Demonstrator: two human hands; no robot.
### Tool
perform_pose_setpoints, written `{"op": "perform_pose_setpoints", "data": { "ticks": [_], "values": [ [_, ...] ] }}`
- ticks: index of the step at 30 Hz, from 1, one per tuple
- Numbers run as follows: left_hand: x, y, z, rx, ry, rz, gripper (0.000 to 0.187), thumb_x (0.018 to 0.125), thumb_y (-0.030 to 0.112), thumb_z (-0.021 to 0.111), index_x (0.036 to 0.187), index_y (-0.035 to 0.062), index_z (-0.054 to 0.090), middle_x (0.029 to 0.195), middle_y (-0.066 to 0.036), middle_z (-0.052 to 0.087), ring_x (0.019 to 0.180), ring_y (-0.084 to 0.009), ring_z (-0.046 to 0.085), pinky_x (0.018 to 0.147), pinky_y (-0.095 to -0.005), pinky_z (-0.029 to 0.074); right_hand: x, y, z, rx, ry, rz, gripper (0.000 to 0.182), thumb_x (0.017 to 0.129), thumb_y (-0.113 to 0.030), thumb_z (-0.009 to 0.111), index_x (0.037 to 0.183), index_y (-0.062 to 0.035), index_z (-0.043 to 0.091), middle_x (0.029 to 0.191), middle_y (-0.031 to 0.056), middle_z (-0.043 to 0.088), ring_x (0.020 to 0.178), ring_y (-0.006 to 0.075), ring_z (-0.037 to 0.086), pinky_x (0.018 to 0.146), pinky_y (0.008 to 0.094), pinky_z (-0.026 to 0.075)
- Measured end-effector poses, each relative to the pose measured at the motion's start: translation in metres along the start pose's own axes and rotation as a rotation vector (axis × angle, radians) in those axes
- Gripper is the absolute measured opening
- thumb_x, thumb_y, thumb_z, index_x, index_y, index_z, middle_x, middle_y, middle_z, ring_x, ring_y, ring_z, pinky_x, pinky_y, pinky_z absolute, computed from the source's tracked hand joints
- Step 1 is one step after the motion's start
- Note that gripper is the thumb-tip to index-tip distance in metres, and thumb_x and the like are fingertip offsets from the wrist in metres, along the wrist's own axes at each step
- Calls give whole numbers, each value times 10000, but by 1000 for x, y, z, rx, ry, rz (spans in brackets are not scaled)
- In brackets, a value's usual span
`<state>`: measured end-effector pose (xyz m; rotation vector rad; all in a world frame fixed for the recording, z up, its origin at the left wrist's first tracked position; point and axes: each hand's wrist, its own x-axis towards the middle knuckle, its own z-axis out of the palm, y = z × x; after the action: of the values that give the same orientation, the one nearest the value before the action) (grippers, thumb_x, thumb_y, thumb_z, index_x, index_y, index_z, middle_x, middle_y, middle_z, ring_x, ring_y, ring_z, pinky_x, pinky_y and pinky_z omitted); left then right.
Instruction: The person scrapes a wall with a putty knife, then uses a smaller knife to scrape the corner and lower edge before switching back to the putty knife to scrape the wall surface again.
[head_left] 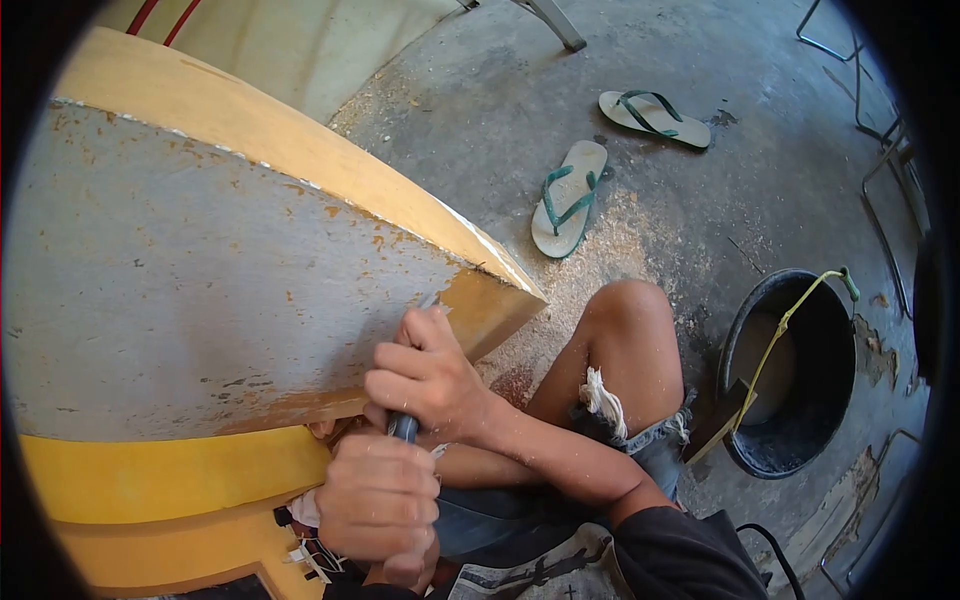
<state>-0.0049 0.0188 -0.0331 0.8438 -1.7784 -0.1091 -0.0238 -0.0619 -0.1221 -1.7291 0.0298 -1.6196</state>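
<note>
My right hand [428, 375] is closed round the front part of a tool, by the lower right corner of a big grey panel [200, 280] with worn orange patches. Just beyond its fingers a small pale tip [430, 300] shows against the surface. Below it, my left hand [380, 495] wraps round the rear of the same tool, whose dark handle [403, 427] is visible between the two hands. Yellow-orange sides [300, 130] border the panel. Much of the tool is hidden by my fingers.
Two flip-flops [570, 200] lie on the grey floor [450, 110] near scattered shavings [620, 240]. At the right stands a black bucket [735, 400] with a yellow rope [775, 345]. My bent knee [635, 335] is between panel and bucket. Cables [318, 560] show at lower left; metal legs [550, 22] stand behind.
</note>
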Motion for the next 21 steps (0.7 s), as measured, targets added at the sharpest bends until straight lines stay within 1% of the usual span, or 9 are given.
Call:
{"op": "perform_pose_setpoints", "data": {
  "ticks": [2, 4, 9, 11, 12, 14, 16, 18, 21],
  "values": [
    [-3, 0, 0, 15, 21, -8, 595, 1011, 265, 547, 449, 125, 408, 411, 20, 412, 328, -130, 421, 396, -278, 430, -1, 0, 2, 23, -1, 8, 346, 617, -204, 765, 719, -120, 445, 759, 35, 386, 740, 254, 426, 685, 396, 318],
    [-7, -6, -1, 55, 128, -86, 602, 1006, 262, 547, 436, 130, 402, 407, 25, 411, 326, -126, 423, 391, -272, 426, -1, 6, -1, 23, -53, 62, 351, 615, -196, 768, 720, -120, 442, 758, 33, 382, 742, 252, 430, 682, 392, 320],
    [-4, 3, -3, 35, 14, -38, 597, 1010, 259, 551, 448, 132, 395, 409, 25, 408, 331, -128, 428, 382, -273, 418, -5, 5, -1, 4, -60, 46, 269, 674, -233, 719, 740, -128, 480, 774, 31, 416, 791, 254, 448, 696, 414, 326],
    [-6, -10, -3, 3, 131, -116, 577, 995, 239, 547, 448, 129, 399, 412, 30, 411, 338, -124, 437, 394, -277, 431, -6, 9, -1, -22, -83, 74, 284, 668, -250, 724, 737, -130, 476, 772, 23, 417, 793, 253, 447, 699, 405, 333],
    [-5, -8, -3, -5, 129, -116, 577, 995, 239, 547, 448, 129, 399, 412, 30, 411, 338, -124, 437, 394, -277, 431, -5, 5, -2, -30, -81, 76, 284, 668, -250, 724, 737, -130, 476, 772, 23, 417, 793, 253, 447, 699, 405, 333],
    [-5, 2, -3, -28, 0, 13, 573, 989, 233, 539, 446, 128, 389, 412, 32, 411, 340, -125, 439, 413, -283, 448, 1, -5, -2, 21, -29, 18, 325, 625, -218, 759, 724, -120, 465, 758, 38, 399, 755, 258, 416, 698, 407, 313],
    [-9, 4, -7, 66, 0, -53, 571, 989, 240, 539, 449, 128, 390, 414, 32, 417, 342, -125, 444, 420, -291, 459, -4, 1, 2, 25, -32, 21, 318, 621, -228, 757, 728, -122, 476, 756, 37, 401, 756, 256, 418, 698, 404, 315],
    [-12, -9, -6, 16, 150, -151, 563, 980, 236, 543, 449, 133, 389, 419, 27, 430, 344, -126, 449, 415, -291, 459, -6, 7, -2, -13, -118, 99, 227, 707, -229, 686, 768, -121, 496, 800, 39, 435, 817, 262, 467, 723, 427, 360],
    [-14, 2, -4, 80, 99, -94, 569, 990, 229, 545, 451, 128, 393, 421, 21, 436, 347, -131, 456, 414, -288, 457, -8, 2, 3, 0, -95, 59, 227, 707, -225, 688, 770, -118, 497, 798, 38, 440, 824, 264, 466, 727, 431, 347]
  ]
}}
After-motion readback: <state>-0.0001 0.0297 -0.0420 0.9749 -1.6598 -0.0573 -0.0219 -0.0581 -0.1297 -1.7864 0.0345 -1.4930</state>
